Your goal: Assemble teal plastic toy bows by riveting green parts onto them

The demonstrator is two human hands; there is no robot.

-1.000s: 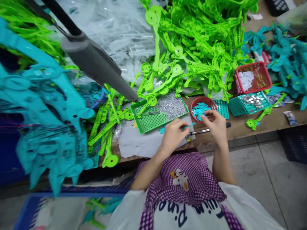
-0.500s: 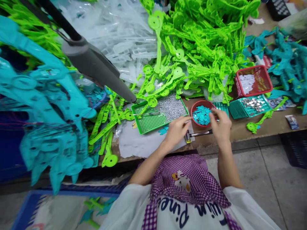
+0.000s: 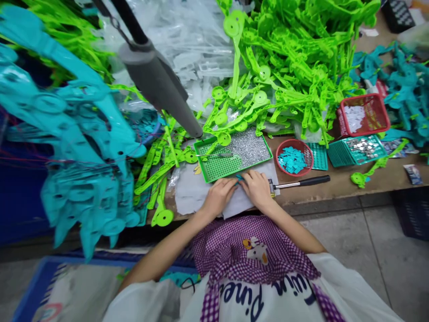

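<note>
My left hand (image 3: 218, 195) and my right hand (image 3: 257, 188) meet over the white cloth (image 3: 189, 197) at the near edge of the bench. Their fingertips close on a small teal plastic piece (image 3: 239, 177), mostly covered by the fingers. Just beyond them lies a green tray (image 3: 214, 170) holding many small silvery metal parts (image 3: 250, 147), with a thin metal rod (image 3: 214, 155) across it. A hammer (image 3: 291, 184) with a black grip rests right of my right hand. Behind it stands a round red basket (image 3: 278, 156) of flat teal pieces (image 3: 292, 160).
A grey powered tool (image 3: 164, 85) hangs over the tray's left side. Lime-green plastic arms (image 3: 295, 67) are heaped at the back, large teal parts (image 3: 83, 192) at left. To the right are a red basket (image 3: 365, 132) and a teal tray (image 3: 342, 156) of metal discs (image 3: 365, 146).
My right hand has moved left from the round red basket to join my left hand. My left hand has shifted left and nearer, and both now hold the small teal piece.
</note>
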